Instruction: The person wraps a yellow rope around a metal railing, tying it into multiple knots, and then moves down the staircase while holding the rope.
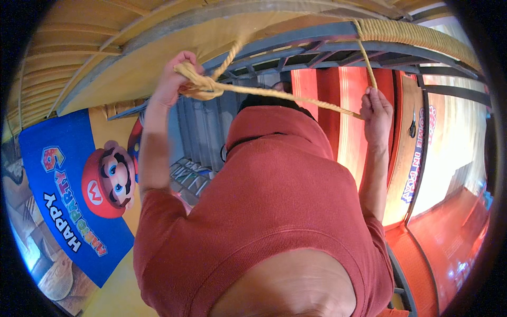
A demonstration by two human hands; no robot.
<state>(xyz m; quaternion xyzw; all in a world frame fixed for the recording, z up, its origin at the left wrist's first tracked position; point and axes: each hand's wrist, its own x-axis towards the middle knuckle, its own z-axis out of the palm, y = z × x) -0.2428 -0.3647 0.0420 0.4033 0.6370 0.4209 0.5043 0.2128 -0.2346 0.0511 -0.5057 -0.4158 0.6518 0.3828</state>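
Observation:
My left hand (172, 81), raised at the upper left, grips a looped bundle of tan twisted rope (202, 85). From the bundle a strand stretches across to my right hand (378, 113), whose fingers pinch the rope. A thinner-looking length climbs from the right hand to a dark metal rail (317, 33). Tight side-by-side turns of rope form a wrapping (412, 31) over the rail's right part; its left part shows bare metal. Another strand rises from beside the bundle towards the rail and blurs near its upper end.
Below the rail run dark metal crossbars (283, 62). A blue banner (59, 158) with a cartoon figure and writing hangs at left. Red striped cloth or panel (348, 119) lies behind the right hand. Black-handled scissors (412, 126) rest on a wooden surface (406, 158) at right.

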